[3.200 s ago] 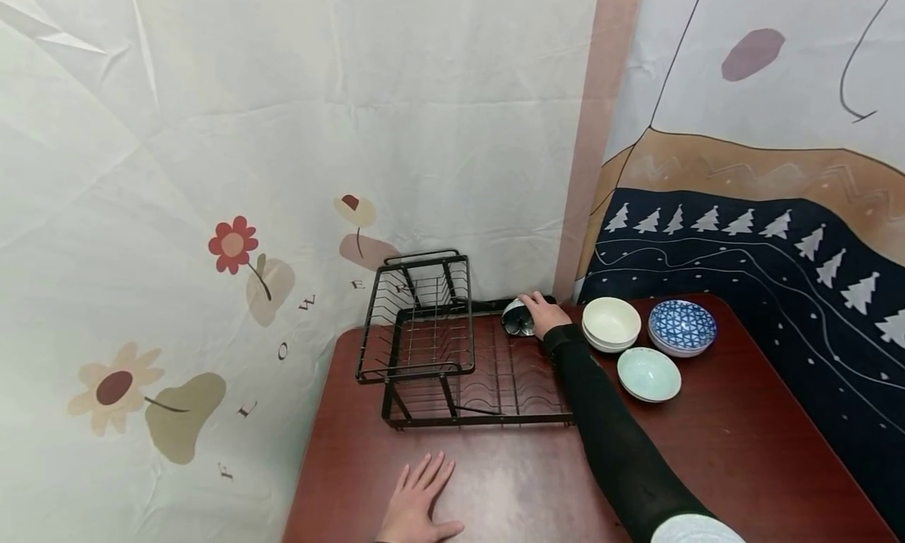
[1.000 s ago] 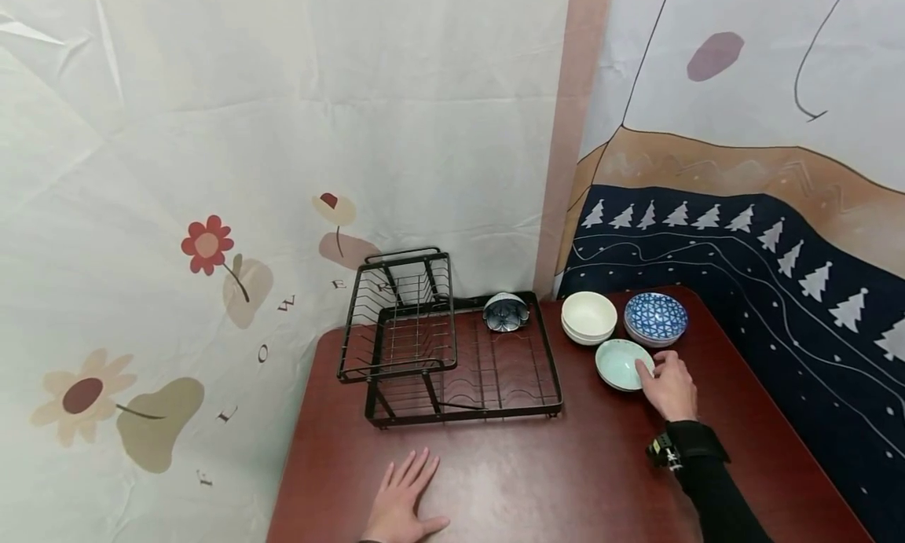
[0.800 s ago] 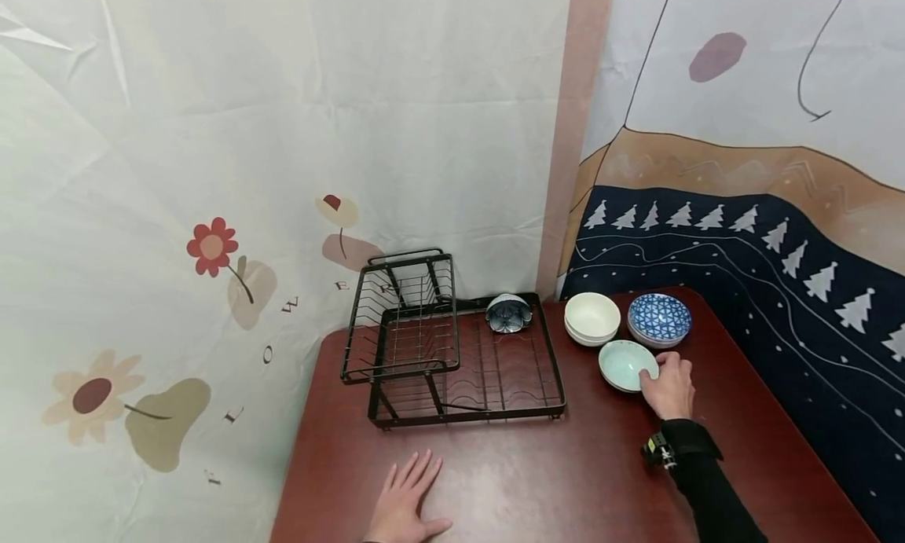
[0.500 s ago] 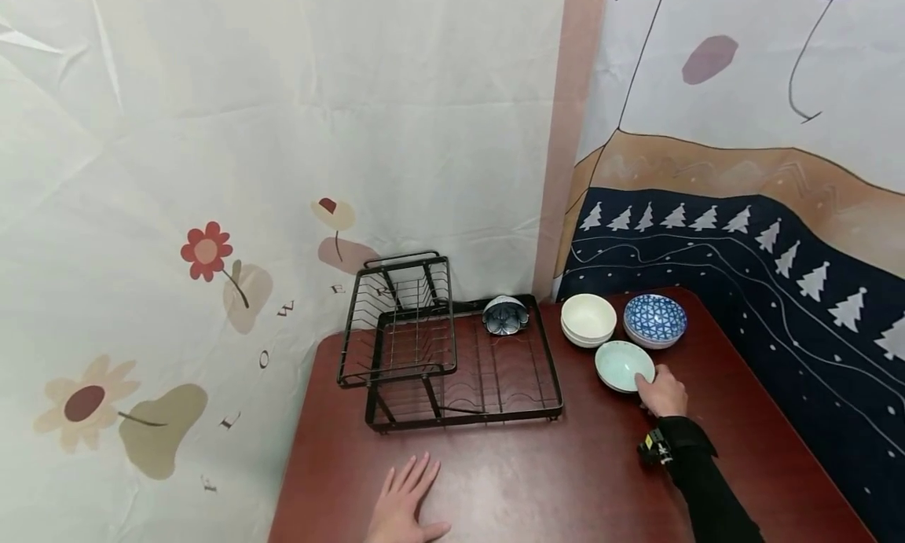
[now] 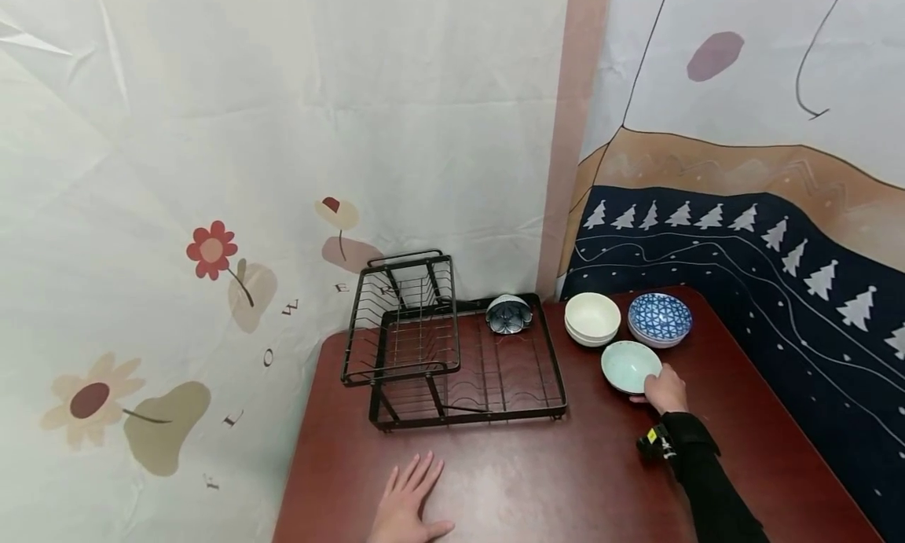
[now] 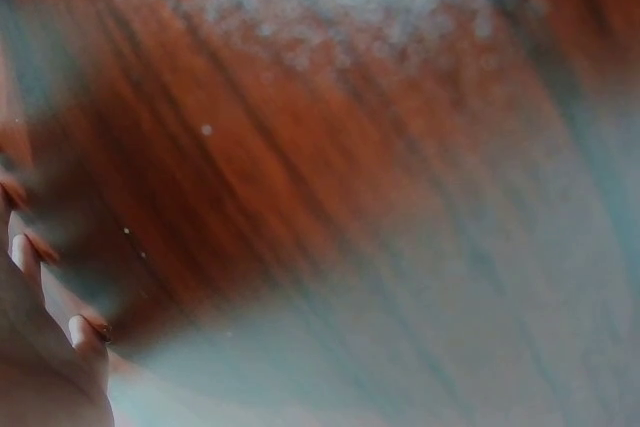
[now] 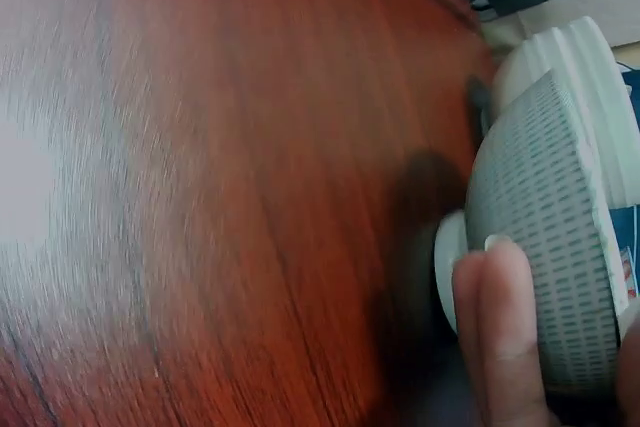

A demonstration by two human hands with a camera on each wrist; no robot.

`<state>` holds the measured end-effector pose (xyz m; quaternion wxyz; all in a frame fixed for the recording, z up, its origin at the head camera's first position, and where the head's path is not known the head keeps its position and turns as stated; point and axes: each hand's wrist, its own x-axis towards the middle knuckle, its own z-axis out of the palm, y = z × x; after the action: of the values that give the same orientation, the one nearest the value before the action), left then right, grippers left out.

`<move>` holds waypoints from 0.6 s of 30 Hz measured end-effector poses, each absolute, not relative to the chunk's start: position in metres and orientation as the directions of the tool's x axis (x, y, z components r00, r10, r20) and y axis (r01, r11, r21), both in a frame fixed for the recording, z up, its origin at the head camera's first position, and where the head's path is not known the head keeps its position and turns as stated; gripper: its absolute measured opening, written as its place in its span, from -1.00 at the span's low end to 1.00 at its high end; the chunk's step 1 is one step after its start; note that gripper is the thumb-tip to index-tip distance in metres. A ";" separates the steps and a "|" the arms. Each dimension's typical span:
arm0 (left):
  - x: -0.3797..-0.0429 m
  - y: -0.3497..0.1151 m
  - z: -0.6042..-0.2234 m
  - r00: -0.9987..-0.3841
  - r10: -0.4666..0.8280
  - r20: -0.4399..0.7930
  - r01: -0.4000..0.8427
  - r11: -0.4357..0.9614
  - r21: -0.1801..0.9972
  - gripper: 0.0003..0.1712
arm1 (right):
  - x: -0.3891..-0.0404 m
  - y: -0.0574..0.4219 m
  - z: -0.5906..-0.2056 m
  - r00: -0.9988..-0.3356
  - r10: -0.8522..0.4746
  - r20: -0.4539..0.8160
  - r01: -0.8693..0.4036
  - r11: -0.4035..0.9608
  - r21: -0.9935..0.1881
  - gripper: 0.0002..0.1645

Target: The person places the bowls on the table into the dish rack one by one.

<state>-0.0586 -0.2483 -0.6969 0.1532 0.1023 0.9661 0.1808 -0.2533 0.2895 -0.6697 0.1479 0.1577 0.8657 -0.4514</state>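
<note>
My right hand (image 5: pixel 665 390) grips a pale mint bowl (image 5: pixel 625 366) at its right side, thumb over the rim and fingers beneath. Up close in the right wrist view, two fingers (image 7: pixel 505 322) press against the bowl's grey dash-patterned outer wall (image 7: pixel 540 187), and its foot stands off the tabletop. Fingers spread, my left hand (image 5: pixel 406 505) lies flat on the reddish-brown table (image 5: pixel 537 480) near the front. A dark blue bowl (image 5: pixel 509 315) stands tipped on its side in the back right of the black dish rack (image 5: pixel 474 421).
Behind the mint bowl sit stacked cream bowls (image 5: pixel 592 319), and to their right stacked blue-and-white patterned bowls (image 5: pixel 660 319). The rack's raised upper basket (image 5: pixel 403 319) covers its left half. A printed cloth wall (image 5: pixel 452 134) borders the table's back.
My right hand has left the dark blue bowl in the rack and come to the mint bowl. Its fingers have slid under that bowl, which has tilted slightly. The left hand stays put.
</note>
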 end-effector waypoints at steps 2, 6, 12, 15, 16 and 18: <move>-0.058 -0.248 -0.695 -0.932 0.250 -0.261 0.137 0.913 0.385 0.21 | -0.252 0.291 -0.668 -0.912 0.150 -0.383 0.399 0.546 -0.737 -0.15; -0.057 -0.249 -0.693 -0.932 0.250 -0.263 0.146 0.922 0.359 0.20 | -0.249 0.292 -0.660 -0.920 0.166 -0.355 0.388 0.517 -0.763 -0.15; -0.058 -0.248 -0.701 -0.934 0.251 -0.253 0.146 0.917 0.372 0.22 | -0.246 0.289 -0.640 -0.938 0.172 -0.303 0.347 0.512 -0.786 -0.21; -0.057 -0.249 -0.704 -0.939 0.244 -0.241 0.151 0.926 0.346 0.22 | -0.250 0.282 -0.631 -0.939 0.194 -0.283 0.342 0.512 -0.788 -0.21; -0.056 -0.249 -0.703 -0.940 0.240 -0.243 0.149 0.929 0.340 0.22 | -0.251 0.280 -0.628 -0.941 0.196 -0.276 0.339 0.515 -0.787 -0.20; -0.056 -0.248 -0.702 -0.939 0.232 -0.254 0.143 0.935 0.325 0.21 | -0.253 0.275 -0.622 -0.944 0.198 -0.263 0.328 0.514 -0.792 -0.20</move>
<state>-0.0563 -0.2479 -0.7020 0.1455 0.0965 0.9728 0.1524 -0.2526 0.2752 -0.6224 0.0693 0.1517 0.8673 -0.4689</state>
